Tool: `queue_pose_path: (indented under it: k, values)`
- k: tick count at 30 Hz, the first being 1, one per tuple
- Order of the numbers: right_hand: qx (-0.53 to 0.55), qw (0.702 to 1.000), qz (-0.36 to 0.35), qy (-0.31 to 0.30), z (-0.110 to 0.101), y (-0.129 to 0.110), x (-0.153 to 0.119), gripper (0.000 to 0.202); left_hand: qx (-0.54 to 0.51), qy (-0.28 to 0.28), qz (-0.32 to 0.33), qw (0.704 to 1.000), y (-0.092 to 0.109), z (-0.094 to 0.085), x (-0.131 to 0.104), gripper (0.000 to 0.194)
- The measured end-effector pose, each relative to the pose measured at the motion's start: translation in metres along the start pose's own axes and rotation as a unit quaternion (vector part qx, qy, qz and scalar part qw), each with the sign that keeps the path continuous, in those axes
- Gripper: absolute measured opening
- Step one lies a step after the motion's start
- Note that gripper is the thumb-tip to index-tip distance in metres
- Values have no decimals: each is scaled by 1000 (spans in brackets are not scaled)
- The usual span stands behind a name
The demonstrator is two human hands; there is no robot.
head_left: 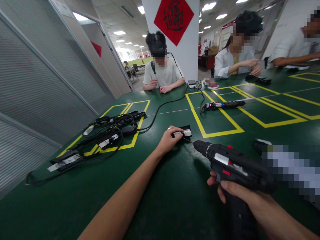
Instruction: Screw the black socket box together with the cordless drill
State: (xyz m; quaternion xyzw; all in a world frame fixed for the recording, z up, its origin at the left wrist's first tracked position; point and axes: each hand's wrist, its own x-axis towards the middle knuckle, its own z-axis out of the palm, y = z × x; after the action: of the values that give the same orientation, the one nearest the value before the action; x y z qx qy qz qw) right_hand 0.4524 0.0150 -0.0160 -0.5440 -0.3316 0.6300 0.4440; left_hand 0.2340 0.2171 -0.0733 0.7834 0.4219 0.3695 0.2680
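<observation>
My right hand (pixel 235 190) is wrapped round the grip of a black cordless drill (pixel 232 163) with red buttons. The drill's thin bit points left and its tip comes close to a small black part with a pale label (pixel 187 133); whether it touches cannot be made out. My left hand (pixel 171 138) grips that part from its left side against the green table (pixel 162 186). A ring shows on one finger. My fingers hide much of the part's near side.
Black devices with cables (pixel 115 128) lie within yellow tape at the left. A silver and black rod-shaped tool (pixel 222 105) lies beyond the drill. A person (pixel 163 73) across the table holds a screwdriver. Other people sit at the right. A dark object (pixel 261 145) lies right of the drill.
</observation>
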Motion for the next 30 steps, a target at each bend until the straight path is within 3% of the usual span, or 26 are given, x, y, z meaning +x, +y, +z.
queue_pose_path:
  k: [4,9,16,30]
  values:
    - [-26,998,-48,-6,1,-2,4,20,-13,0,9,1000,-2,1,-1,22]
    - [-72,996,-55,-1,-2,0,7,25,-19,-4,-2,1000,-1,1,-1,22]
    - [-36,996,-77,-31,-7,8,14,31,-15,-5,-9,1000,4,0,-1,23]
    - [-64,996,-44,-36,-4,-8,7,26,-12,-2,-8,1000,4,0,-2,22]
